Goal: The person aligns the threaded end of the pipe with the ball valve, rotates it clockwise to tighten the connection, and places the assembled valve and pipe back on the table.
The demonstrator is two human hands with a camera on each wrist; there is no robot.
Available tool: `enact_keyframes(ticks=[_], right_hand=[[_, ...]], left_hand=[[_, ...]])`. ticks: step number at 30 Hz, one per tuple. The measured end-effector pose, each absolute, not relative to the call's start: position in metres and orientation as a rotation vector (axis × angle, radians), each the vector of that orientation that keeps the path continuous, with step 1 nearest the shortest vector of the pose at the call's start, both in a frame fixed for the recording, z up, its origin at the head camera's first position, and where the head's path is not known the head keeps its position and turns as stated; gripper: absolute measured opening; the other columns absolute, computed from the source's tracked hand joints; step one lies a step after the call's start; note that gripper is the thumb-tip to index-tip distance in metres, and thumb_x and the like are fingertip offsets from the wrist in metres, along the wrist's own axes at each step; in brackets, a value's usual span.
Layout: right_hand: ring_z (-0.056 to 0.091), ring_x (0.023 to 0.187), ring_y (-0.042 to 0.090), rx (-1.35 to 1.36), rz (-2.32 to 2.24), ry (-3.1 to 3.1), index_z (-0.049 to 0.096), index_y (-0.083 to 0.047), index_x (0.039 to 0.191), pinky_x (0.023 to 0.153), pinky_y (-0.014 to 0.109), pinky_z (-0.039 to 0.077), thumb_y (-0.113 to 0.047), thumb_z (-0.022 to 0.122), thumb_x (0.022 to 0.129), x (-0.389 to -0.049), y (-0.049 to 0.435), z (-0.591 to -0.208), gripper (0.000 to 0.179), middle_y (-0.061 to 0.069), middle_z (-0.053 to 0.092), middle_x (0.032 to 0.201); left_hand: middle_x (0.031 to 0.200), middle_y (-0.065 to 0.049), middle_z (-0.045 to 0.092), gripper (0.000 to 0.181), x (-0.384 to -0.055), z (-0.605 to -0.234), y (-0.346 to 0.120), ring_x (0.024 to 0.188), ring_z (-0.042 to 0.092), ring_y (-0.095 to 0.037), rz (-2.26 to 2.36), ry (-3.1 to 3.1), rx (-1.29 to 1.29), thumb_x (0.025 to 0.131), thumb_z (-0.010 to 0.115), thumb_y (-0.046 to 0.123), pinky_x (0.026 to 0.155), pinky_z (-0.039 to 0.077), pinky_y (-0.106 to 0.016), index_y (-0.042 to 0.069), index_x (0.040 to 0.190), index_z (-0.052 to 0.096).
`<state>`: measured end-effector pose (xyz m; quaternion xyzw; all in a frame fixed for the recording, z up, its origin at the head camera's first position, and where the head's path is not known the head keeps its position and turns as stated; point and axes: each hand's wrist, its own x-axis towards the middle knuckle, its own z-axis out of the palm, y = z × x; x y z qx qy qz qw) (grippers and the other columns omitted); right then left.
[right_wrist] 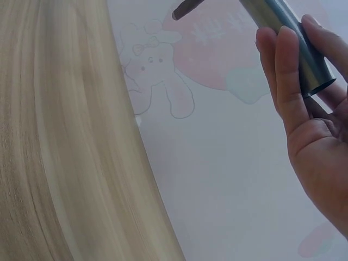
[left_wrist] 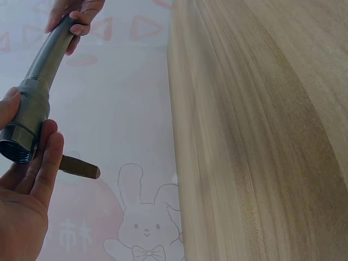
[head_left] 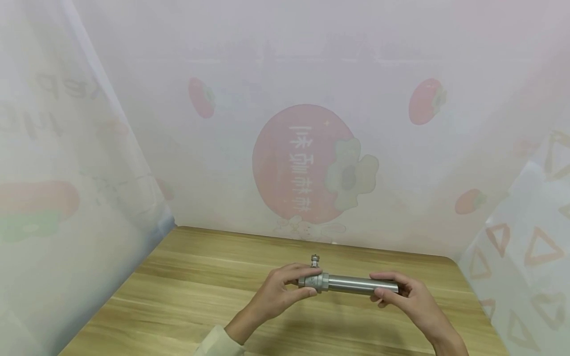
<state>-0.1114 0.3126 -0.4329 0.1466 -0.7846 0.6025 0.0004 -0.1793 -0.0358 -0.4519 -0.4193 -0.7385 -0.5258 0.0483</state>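
Observation:
A metal ball valve (head_left: 314, 281) is joined to one end of a straight steel pipe (head_left: 349, 283), and the piece is held level above the table. My left hand (head_left: 285, 289) grips the valve body between thumb and fingers. At the pipe's other end, my right hand (head_left: 407, 296) holds it with the thumb on the near side and fingers on the far side. From the valve a lever (left_wrist: 80, 167) sticks out; in the head view it points away from me. The left wrist view shows the valve's threaded opening (left_wrist: 16, 151), while the pipe's open end (right_wrist: 319, 88) appears in the right wrist view.
The wooden table (head_left: 191, 277) extends beneath both hands. A pale curtain (head_left: 231, 198) printed with persimmons and a rabbit hangs behind its far edge. Similar white sheets close off the left side (head_left: 89, 163) and right side (head_left: 530, 277).

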Motion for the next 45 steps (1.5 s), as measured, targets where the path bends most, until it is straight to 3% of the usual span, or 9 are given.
enact_keyframes(ticks=[8,16,20,34,45], right_hand=[[0.078,0.093,0.023,0.445,1.912,-2.469,0.066,0.004,0.142,0.082,0.037,0.068,-0.011,0.068,0.109,-0.1118,0.3129,-0.4327,0.036,0.01,0.081,0.104],[0.076,0.1,0.016,0.492,1.88,-2.471,0.068,-0.003,0.143,0.087,0.031,0.066,-0.004,0.076,0.101,-0.1114,0.3131,-0.4357,0.043,0.002,0.077,0.126],[0.075,0.099,0.016,0.479,1.867,-2.488,0.068,-0.005,0.142,0.087,0.03,0.064,-0.005,0.077,0.101,-0.1108,0.3133,-0.4355,0.042,0.002,0.075,0.126],[0.08,0.096,0.027,0.493,1.912,-2.454,0.066,0.003,0.141,0.086,0.035,0.067,-0.006,0.071,0.105,-0.1125,0.3146,-0.4349,0.037,0.011,0.082,0.106],[0.077,0.09,0.026,0.431,1.89,-2.475,0.068,0.002,0.14,0.08,0.037,0.067,-0.011,0.068,0.109,-0.1124,0.3129,-0.4334,0.033,0.013,0.08,0.101]], left_hand=[[0.141,-0.01,0.073,0.046,-0.179,-0.4521,-0.0363,0.113,0.07,-0.009,-1.601,-2.251,-1.28,0.099,0.081,0.021,0.092,0.065,-0.03,0.013,0.143,0.072],[0.141,-0.011,0.073,0.046,-0.1799,-0.4547,-0.0375,0.113,0.07,-0.01,-1.598,-2.24,-1.283,0.099,0.081,0.02,0.092,0.065,-0.029,0.012,0.143,0.072],[0.141,-0.01,0.073,0.046,-0.1807,-0.4558,-0.0376,0.112,0.07,-0.01,-1.596,-2.246,-1.275,0.099,0.081,0.02,0.091,0.065,-0.029,0.015,0.144,0.072],[0.14,-0.009,0.074,0.047,-0.1793,-0.4533,-0.0368,0.112,0.07,-0.01,-1.61,-2.227,-1.284,0.099,0.082,0.019,0.091,0.065,-0.03,0.016,0.144,0.072],[0.14,-0.01,0.074,0.046,-0.1791,-0.4523,-0.0363,0.113,0.07,-0.01,-1.606,-2.22,-1.289,0.098,0.082,0.019,0.091,0.065,-0.03,0.012,0.143,0.072]])
